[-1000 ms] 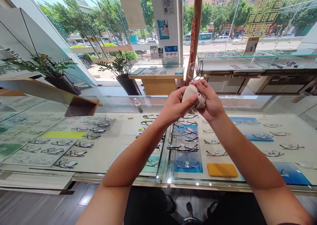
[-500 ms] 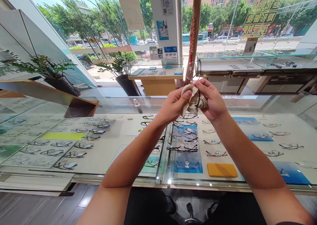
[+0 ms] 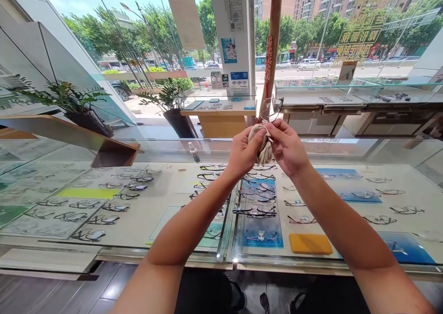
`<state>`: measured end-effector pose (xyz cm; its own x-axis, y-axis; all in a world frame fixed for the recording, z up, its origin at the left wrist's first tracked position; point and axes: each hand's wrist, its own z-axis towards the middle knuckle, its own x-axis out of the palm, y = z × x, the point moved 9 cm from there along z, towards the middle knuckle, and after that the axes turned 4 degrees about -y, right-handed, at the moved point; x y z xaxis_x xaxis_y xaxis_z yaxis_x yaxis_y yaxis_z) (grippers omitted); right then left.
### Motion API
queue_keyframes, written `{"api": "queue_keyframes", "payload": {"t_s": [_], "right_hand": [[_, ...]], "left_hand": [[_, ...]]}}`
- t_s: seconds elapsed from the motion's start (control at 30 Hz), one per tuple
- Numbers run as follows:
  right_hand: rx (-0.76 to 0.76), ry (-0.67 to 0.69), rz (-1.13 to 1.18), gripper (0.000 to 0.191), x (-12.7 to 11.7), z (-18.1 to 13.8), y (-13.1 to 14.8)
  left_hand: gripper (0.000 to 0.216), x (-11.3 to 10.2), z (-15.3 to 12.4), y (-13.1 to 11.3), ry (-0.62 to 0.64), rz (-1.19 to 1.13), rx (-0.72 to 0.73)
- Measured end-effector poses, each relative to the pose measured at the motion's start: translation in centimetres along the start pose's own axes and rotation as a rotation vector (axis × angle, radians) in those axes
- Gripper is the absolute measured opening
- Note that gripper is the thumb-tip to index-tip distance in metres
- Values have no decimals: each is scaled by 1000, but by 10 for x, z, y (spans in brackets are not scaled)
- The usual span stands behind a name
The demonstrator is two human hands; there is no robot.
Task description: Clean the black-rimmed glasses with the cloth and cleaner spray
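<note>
Both hands are raised above a glass display counter [image 3: 180,254]. My left hand [image 3: 244,153] is closed on a beige cleaning cloth [image 3: 263,144], thumb pressing it. My right hand [image 3: 288,148] is closed on a pair of glasses [image 3: 270,109]; one clear lens and a thin dark frame stick up above the fingers, while the other lens is wrapped in the cloth between the two hands.
Under the glass lie several rows of eyeglass frames [image 3: 256,198] on blue and green mats, plus an orange pad [image 3: 310,243]. A small spray bottle [image 3: 194,152] stands on the counter. Potted plants [image 3: 175,103] and a wooden post [image 3: 272,42] stand beyond.
The cloth has been gathered tighter between my hands, and both hands shifted slightly left. The view has tilted up a little.
</note>
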<state>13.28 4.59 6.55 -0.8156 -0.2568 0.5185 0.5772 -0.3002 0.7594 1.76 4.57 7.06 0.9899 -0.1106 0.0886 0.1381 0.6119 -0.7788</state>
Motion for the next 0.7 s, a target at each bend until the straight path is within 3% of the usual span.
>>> {"api": "queue_keyframes", "payload": {"t_s": [0.1, 0.27, 0.37, 0.7], "right_hand": [[0, 20, -20, 33, 0, 0, 5], [8, 22, -90, 34, -9, 5, 14], [24, 3, -66, 34, -13, 7, 10], [-16, -7, -69, 34, -2, 1, -1]], "left_hand": [[47, 1, 0, -4, 9, 0, 2], [50, 20, -3, -5, 279, -98, -101], [44, 21, -5, -3, 343, -80, -124], [44, -2, 0, -3, 7, 56, 24]]}}
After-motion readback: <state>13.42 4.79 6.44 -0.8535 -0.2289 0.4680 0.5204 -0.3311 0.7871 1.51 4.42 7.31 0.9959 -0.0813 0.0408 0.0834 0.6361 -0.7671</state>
